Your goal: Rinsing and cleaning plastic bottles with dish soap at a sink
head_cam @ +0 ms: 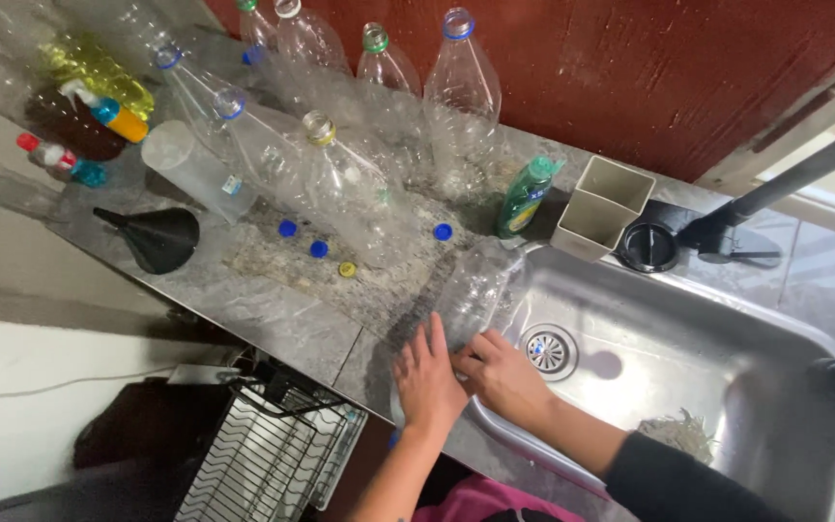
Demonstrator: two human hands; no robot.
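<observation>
A: Hands?
B: Left hand (427,379) is flat, fingers spread, on the base end of a clear empty plastic bottle (476,292). Right hand (502,375) is curled against the same end, fingers bent round it.
A: Where's the bottle?
B: Lying at the left rim of the steel sink (688,367), half on the grey marbled surface (273,309). Long axis runs from the hands up and right; the neck end points at the green dish-soap bottle (526,196), which has a blue-yellow label.
A: Other packages?
B: A row of clear capless bottles (461,97) by the red wall, loose blue caps (317,248), one yellow cap (347,270), a black funnel (159,238), a beige square holder (603,205).
</observation>
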